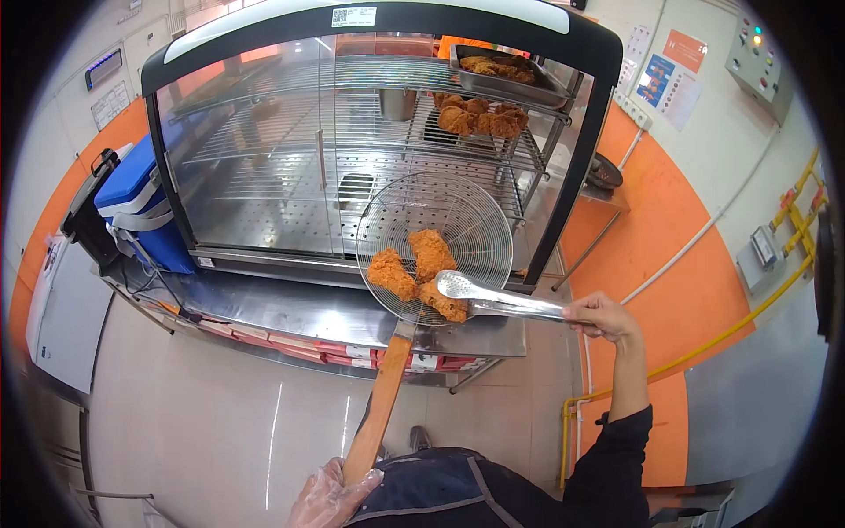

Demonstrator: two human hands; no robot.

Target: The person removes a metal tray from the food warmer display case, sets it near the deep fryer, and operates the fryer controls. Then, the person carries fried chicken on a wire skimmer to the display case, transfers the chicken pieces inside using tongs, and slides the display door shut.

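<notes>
My left hand [330, 495], in a clear plastic glove, is closed around the wooden handle [384, 396] of a round wire strainer [475, 198]. Pieces of fried chicken [431, 253] rest in the strainer's basket, in front of the warming cabinet. From the right, my right hand [601, 317] grips metal tongs [515, 302] by their back end. The perforated tip of the tongs lies over the nearest chicken piece [444, 302]; whether the jaws pinch it I cannot tell.
The glass warming cabinet [264, 185] stands on a steel counter [264, 304]. On its racks are more fried chicken [480, 117], a metal tray [546, 90] and a steel container [398, 105]. A blue cool box [141, 198] sits at left; yellow pipes [695, 352] run along the right wall.
</notes>
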